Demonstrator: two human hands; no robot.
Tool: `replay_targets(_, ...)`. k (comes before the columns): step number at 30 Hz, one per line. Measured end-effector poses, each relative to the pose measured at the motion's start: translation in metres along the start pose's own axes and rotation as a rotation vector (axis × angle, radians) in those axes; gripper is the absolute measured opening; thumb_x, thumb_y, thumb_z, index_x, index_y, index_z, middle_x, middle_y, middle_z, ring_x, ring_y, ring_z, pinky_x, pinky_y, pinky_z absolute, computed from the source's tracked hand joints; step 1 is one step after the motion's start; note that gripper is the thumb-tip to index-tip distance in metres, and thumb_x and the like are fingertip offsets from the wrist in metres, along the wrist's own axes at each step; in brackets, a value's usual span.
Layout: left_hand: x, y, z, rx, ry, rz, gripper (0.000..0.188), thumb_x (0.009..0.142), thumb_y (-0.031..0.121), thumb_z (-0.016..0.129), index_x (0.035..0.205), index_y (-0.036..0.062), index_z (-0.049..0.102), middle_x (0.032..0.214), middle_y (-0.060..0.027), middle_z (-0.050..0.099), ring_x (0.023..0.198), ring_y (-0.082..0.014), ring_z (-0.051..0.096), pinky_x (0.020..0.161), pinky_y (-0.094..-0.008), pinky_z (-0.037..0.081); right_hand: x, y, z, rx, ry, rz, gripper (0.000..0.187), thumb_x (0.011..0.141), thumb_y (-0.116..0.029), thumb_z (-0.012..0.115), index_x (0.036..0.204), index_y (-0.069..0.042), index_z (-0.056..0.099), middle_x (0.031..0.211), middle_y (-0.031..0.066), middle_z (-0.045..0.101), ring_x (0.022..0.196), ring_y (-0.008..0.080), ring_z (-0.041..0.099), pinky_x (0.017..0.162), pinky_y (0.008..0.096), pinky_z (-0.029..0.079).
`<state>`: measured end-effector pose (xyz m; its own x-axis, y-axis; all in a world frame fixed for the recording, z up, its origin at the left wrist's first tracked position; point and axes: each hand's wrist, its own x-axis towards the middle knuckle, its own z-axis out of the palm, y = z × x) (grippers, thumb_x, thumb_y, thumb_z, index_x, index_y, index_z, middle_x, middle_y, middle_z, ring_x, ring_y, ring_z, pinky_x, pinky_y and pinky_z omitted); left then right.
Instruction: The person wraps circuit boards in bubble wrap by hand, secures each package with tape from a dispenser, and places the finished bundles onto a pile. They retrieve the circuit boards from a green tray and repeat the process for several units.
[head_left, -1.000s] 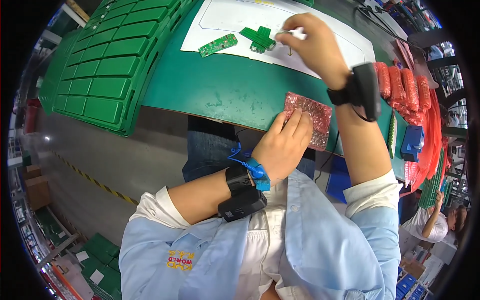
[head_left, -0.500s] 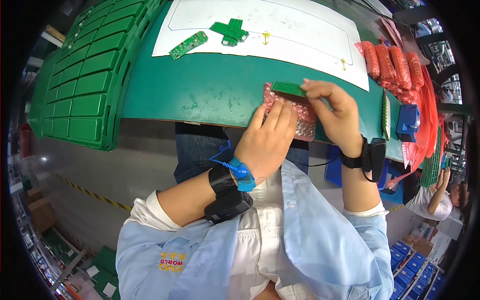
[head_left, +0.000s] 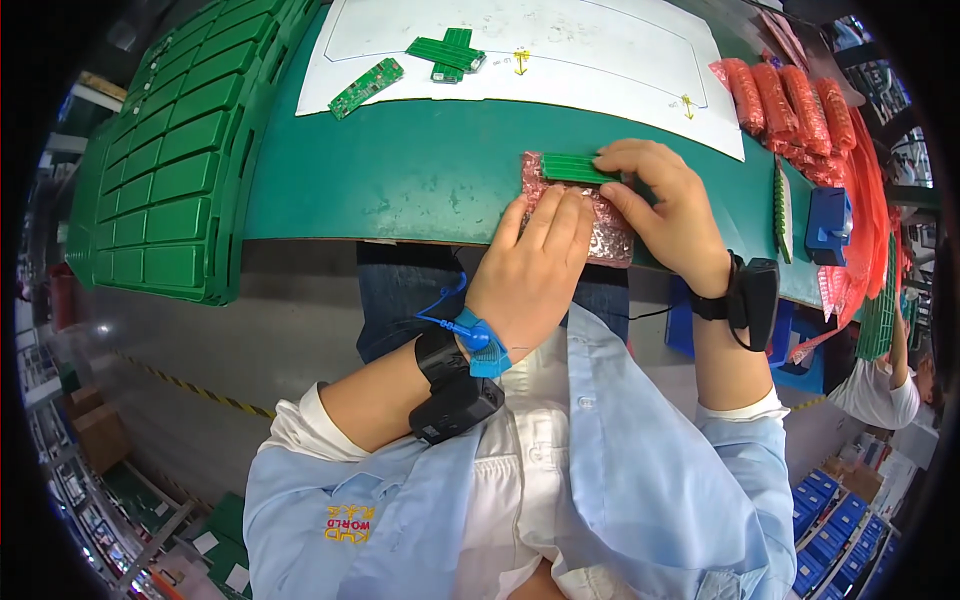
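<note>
A sheet of pink bubble wrap (head_left: 612, 240) lies at the near edge of the green table. My left hand (head_left: 535, 255) rests flat on it, fingers stretched out and pressing it down. On the wrap's far part lies a green circuit board (head_left: 573, 168), its right end pinched between the thumb and fingers of my right hand (head_left: 660, 200). Farther off, two green circuit boards (head_left: 447, 54) lie crossed on a white sheet (head_left: 590, 75). A third circuit board (head_left: 366, 88) lies to their left, at the sheet's near edge.
Green compartment trays (head_left: 170, 205) stand along the left side of the table (head_left: 370, 180). Rolled red bubble-wrap packs (head_left: 780, 110) are heaped at the right, near a blue dispenser-like holder (head_left: 828, 225) and an upright green strip (head_left: 781, 210). Another person (head_left: 880, 390) is at the far right.
The green board in my right hand has gone from tilted to flatter against the bubble wrap. My right fingers have lowered with it; my left hand stays on the wrap.
</note>
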<state>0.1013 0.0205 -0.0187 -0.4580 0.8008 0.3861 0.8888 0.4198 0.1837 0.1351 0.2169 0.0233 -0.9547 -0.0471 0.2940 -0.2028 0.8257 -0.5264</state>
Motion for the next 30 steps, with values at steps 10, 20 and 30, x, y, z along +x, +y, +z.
replay_targets(10,-0.002,-0.001,0.0,-0.04,-0.021,0.001,0.057,0.081,0.017,0.066,0.134,0.0016,0.051,0.135,-0.0112,0.051,0.128,-0.0262,0.046,0.108,-0.0442,0.036,-0.001,-0.001,0.0,0.143,-0.058,0.13,0.026,0.08,0.005,0.069,0.105,-0.002,0.069,0.108,0.0106,0.062,0.097,0.0242,0.062,0.083,0.0322,0.051)
replay_targets(20,-0.005,-0.004,-0.001,0.009,-0.003,-0.003,0.05,0.086,0.016,0.057,0.135,0.0047,0.052,0.136,-0.0087,0.051,0.13,-0.0289,0.043,0.11,-0.0461,0.034,0.007,-0.001,-0.011,-0.18,-0.136,-0.117,0.028,0.081,0.001,0.068,0.108,-0.003,0.068,0.106,0.0123,0.061,0.093,0.0319,0.06,0.083,0.0363,0.049)
replay_targets(30,-0.006,0.0,-0.002,0.0,-0.038,0.0,0.048,0.087,0.015,0.052,0.135,0.0042,0.052,0.136,-0.0094,0.049,0.126,-0.0293,0.044,0.107,-0.0439,0.036,0.011,-0.005,0.001,-0.136,-0.077,0.006,0.029,0.082,-0.001,0.066,0.111,-0.002,0.067,0.095,0.0134,0.06,0.094,0.0333,0.059,0.081,0.038,0.048)
